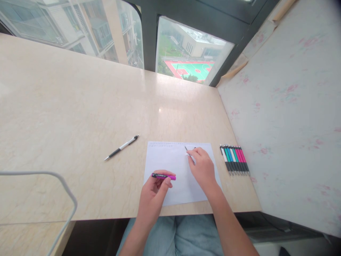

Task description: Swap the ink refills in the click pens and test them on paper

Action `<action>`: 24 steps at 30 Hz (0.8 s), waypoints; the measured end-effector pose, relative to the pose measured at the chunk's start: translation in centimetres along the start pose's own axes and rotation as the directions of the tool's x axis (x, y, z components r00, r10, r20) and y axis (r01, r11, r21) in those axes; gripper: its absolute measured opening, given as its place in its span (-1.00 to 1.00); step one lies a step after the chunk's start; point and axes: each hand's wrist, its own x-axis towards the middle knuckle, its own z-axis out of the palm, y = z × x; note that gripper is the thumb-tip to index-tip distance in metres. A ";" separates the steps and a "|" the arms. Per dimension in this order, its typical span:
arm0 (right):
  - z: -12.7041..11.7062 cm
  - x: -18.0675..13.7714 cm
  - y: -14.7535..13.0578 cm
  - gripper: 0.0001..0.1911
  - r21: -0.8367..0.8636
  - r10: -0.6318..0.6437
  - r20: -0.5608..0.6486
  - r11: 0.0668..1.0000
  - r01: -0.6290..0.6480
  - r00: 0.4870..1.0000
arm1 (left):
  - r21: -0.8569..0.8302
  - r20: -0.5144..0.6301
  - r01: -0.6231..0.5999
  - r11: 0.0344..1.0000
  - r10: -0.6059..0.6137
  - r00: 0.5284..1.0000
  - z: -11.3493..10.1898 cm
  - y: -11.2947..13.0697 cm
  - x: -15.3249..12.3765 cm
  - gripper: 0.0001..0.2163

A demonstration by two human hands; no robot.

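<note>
My left hand (154, 193) pinches a short magenta-and-black tube (163, 176) with pale lettering, held level above the lower left part of a white paper sheet (165, 160). My right hand (202, 165) is over the paper's right side, its thumb and fingertips closed on a thin dark stick (188, 152). Whether the stick is a lead or a refill, I cannot tell. Faint lines of writing run along the sheet's top edge. To the left of the paper, a white-and-black click pen (122, 147) lies diagonally, tip toward me.
A row of several click pens (234, 160) in white, green, blue and pink lies right of the paper, beside the floral wall (287, 113). A grey cable (64, 185) arches across the near left. Windows (194, 49) stand behind the marbled tabletop (80, 106).
</note>
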 end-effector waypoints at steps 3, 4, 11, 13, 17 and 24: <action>-0.6 -1.3 -0.2 -0.74 0.095 0.030 -0.027 0.995 -0.027 0.999 | -0.007 -0.009 0.018 1.000 -0.018 1.000 0.1 0.2 -0.1 -0.82; -0.8 -1.8 -0.4 -0.73 0.124 0.039 -0.026 0.992 -0.035 0.999 | -0.011 -0.012 0.023 1.000 -0.024 1.000 0.2 0.3 -0.1 -0.82; -1.5 -5.4 -1.8 -0.76 0.255 0.098 -0.012 0.963 -0.092 0.995 | -0.244 -0.065 0.121 0.962 -0.141 0.988 0.7 0.1 -0.2 -0.74; -1.4 -6.0 -2.3 -0.76 0.301 0.099 -0.002 0.949 -0.094 0.995 | -0.343 -0.042 0.175 0.923 -0.201 0.979 0.8 0.0 -0.2 -0.61; -1.6 -6.5 -3.2 -0.78 0.406 0.079 0.021 0.910 -0.081 0.997 | -0.432 0.011 0.238 0.870 -0.258 0.966 1.0 0.1 -0.4 -0.39; -2.2 -6.7 -5.0 -0.79 0.637 0.096 0.096 0.759 -0.136 0.991 | -0.354 0.043 0.235 0.905 -0.235 0.971 1.6 0.0 -0.8 -0.42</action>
